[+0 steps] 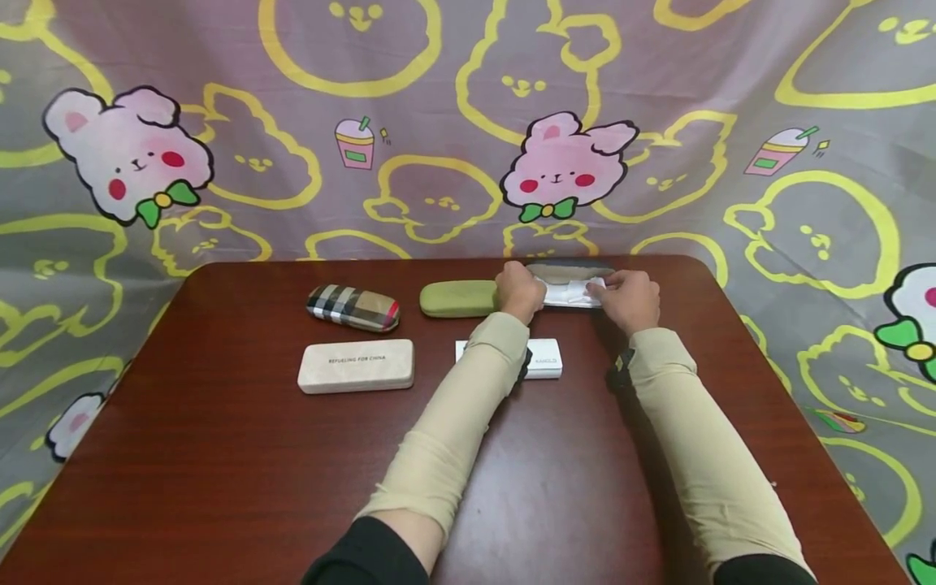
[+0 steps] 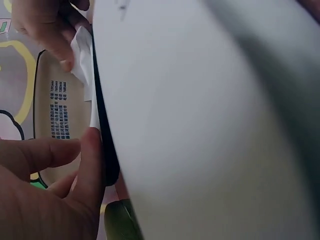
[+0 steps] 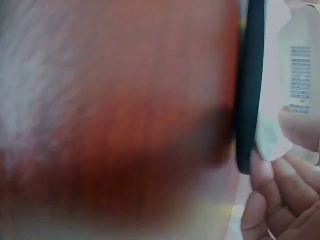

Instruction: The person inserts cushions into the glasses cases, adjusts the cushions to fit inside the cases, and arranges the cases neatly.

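An open dark glasses case (image 1: 543,268) with a beige-lined, printed lid (image 2: 59,107) stands at the far right of the table. A white cloth (image 1: 574,291) lies in its lower half. My left hand (image 1: 519,291) grips the case at its left end, the thumb on the front edge in the left wrist view. At the other end my right hand (image 1: 633,301) pinches a crumpled part of the cloth between thumb and fingers, close over the case's dark rim in the right wrist view. Whatever lies beneath the cloth is hidden.
Left of my left hand lies a green glasses case (image 1: 457,299), with a plaid case (image 1: 354,308) farther left. Nearer me are a cream lettered case (image 1: 356,366) and a white case (image 1: 544,359), partly behind my left forearm. A patterned curtain (image 1: 439,122) hangs behind the table.
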A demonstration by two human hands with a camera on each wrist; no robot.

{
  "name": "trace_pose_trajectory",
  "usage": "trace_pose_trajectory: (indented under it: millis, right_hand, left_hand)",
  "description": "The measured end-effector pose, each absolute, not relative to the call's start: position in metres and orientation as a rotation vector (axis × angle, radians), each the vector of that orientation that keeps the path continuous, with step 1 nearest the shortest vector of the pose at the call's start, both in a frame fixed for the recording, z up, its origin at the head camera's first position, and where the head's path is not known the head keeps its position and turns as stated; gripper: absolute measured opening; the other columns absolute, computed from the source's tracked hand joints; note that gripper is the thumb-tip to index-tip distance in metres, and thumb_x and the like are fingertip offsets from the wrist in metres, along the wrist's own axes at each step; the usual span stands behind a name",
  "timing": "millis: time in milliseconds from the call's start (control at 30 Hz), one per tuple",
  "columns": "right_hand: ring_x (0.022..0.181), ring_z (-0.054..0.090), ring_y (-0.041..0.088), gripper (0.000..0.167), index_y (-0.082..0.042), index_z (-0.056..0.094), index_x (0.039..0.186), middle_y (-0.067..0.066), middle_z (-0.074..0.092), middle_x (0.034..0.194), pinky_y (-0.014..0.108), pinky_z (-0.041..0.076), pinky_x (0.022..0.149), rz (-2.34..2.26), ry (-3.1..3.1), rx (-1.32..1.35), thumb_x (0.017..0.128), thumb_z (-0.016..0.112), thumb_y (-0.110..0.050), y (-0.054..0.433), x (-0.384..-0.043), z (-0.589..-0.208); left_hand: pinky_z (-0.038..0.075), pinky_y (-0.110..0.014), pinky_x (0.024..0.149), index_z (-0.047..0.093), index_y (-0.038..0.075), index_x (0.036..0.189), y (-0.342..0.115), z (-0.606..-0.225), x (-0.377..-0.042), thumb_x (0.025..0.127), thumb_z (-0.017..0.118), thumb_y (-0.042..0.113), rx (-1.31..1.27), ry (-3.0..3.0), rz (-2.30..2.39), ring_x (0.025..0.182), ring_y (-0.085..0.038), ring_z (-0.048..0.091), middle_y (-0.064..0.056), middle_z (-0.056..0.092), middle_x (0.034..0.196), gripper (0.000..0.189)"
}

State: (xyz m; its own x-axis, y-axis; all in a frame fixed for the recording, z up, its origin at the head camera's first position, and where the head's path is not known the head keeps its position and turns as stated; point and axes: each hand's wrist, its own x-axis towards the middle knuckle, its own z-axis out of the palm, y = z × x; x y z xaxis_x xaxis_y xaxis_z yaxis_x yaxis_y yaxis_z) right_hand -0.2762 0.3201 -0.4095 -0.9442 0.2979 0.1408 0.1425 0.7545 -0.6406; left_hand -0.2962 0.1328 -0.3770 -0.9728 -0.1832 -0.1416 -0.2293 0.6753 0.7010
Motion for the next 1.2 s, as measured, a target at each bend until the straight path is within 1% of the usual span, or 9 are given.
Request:
trace_pose_trajectory:
  millis: [167,300,433,667,800,933,1033,1100,1200]
  right_hand:
    - [0.115,0.052,0.051,0.032,0.0,0.078,0.104,0.021,0.072,0.106,0.057,0.041,0.096,0.996,-2.716,-0.338,0.092,0.07,-0.028,0.322,-0.276,-0.397]
    - [0.117,0.05,0.051,0.027,-0.001,0.078,0.106,0.02,0.071,0.11,0.057,0.04,0.098,1.0,-2.732,-0.379,0.09,0.068,-0.02,0.323,-0.272,-0.386]
    - [0.119,0.047,0.052,0.026,0.0,0.078,0.105,0.021,0.07,0.111,0.057,0.038,0.099,1.015,-2.717,-0.404,0.086,0.069,-0.016,0.326,-0.272,-0.384]
    - [0.127,0.04,0.05,0.028,0.002,0.075,0.107,0.021,0.067,0.113,0.057,0.037,0.102,1.102,-2.698,-0.507,0.087,0.069,-0.015,0.334,-0.269,-0.392]
    - [0.115,0.057,0.038,0.037,0.002,0.069,0.121,0.019,0.068,0.111,0.044,0.051,0.088,1.369,-2.665,-0.643,0.099,0.055,-0.025,0.337,-0.269,-0.395]
    - [0.081,0.072,0.022,0.062,0.004,0.055,0.138,0.02,0.068,0.11,0.032,0.058,0.07,1.656,-2.643,-0.726,0.105,0.039,-0.046,0.337,-0.274,-0.392]
    - [0.072,0.071,0.017,0.079,0.007,0.046,0.145,0.021,0.07,0.106,0.033,0.058,0.07,1.732,-2.687,-0.779,0.103,0.032,-0.059,0.337,-0.277,-0.387]
    - [0.069,0.071,0.018,0.086,0.006,0.044,0.147,0.02,0.071,0.099,0.035,0.058,0.071,1.723,-2.733,-0.795,0.101,0.03,-0.065,0.338,-0.279,-0.385]
    - [0.067,0.071,0.02,0.089,0.006,0.044,0.146,0.016,0.07,0.09,0.037,0.058,0.069,1.676,-2.793,-0.772,0.098,0.033,-0.068,0.337,-0.282,-0.384]
  left_hand:
    - [0.052,-0.037,0.064,0.04,0.016,0.061,0.134,-0.374,-0.296,0.087,0.066,0.012,-0.268,2.88,1.14,0.085,-0.025,0.066,-0.007,0.068,0.084,0.037]
    - [0.053,-0.039,0.067,0.042,0.015,0.063,0.135,-0.371,-0.297,0.085,0.067,0.01,-0.242,2.9,1.13,0.089,-0.026,0.067,-0.01,0.07,0.092,0.033]
    - [0.049,-0.037,0.063,0.039,0.016,0.061,0.133,-0.37,-0.299,0.083,0.069,0.007,-0.24,2.907,1.189,0.079,-0.024,0.062,-0.007,0.065,0.084,0.037]
    - [0.032,-0.033,0.053,0.03,0.017,0.057,0.127,-0.374,-0.297,0.083,0.065,0.004,-0.276,2.88,1.251,0.066,-0.02,0.04,-0.001,0.038,0.065,0.046]
    - [0.03,-0.032,0.052,0.028,0.017,0.057,0.127,-0.376,-0.295,0.081,0.063,0.002,-0.246,2.879,1.281,0.065,-0.02,0.038,-0.001,0.03,0.063,0.045]
    - [0.04,-0.034,0.055,0.038,0.016,0.058,0.126,-0.376,-0.295,0.084,0.065,0.007,-0.272,2.901,1.242,0.068,-0.021,0.052,-0.003,0.05,0.068,0.038]
    - [0.048,-0.038,0.059,0.056,0.012,0.066,0.125,-0.375,-0.295,0.086,0.068,0.013,-0.315,2.885,1.206,0.076,-0.024,0.063,-0.007,0.067,0.083,0.023]
    - [0.051,-0.041,0.061,0.066,0.009,0.081,0.124,-0.374,-0.296,0.087,0.067,0.016,-0.311,2.873,1.207,0.082,-0.026,0.066,-0.01,0.07,0.092,0.009]
    - [0.054,-0.042,0.067,0.069,0.008,0.111,0.122,-0.372,-0.297,0.087,0.066,0.016,-0.28,2.861,1.253,0.093,-0.029,0.067,-0.013,0.071,0.105,0.025]
